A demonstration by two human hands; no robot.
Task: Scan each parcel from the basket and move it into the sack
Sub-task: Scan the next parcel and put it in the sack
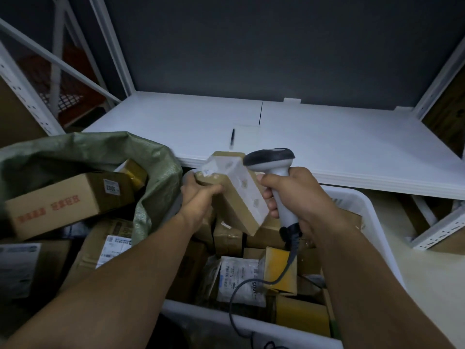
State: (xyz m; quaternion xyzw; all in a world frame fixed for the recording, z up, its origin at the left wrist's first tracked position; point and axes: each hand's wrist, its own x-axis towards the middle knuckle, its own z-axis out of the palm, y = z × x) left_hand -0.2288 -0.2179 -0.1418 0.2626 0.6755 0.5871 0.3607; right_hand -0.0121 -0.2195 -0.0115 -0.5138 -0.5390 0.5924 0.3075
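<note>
My left hand (198, 195) grips a small brown cardboard parcel (236, 200) with a white label, held tilted above the basket. My right hand (299, 195) is wrapped around the handle of a white and black barcode scanner (273, 161), whose head sits right beside the parcel's top end. Its dark cable hangs down over the basket. Below both hands the white plastic basket (377, 222) holds several cardboard and bagged parcels (239, 278). To the left lies the green woven sack (156, 177), its mouth open, with a brown box (65, 200) and other parcels inside.
A white shelf board (327, 147) stretches behind the basket, with a black pen (232, 137) and a pale sheet on it. White metal rack posts (440, 79) stand at both sides. More labelled boxes (17, 268) lie at the lower left.
</note>
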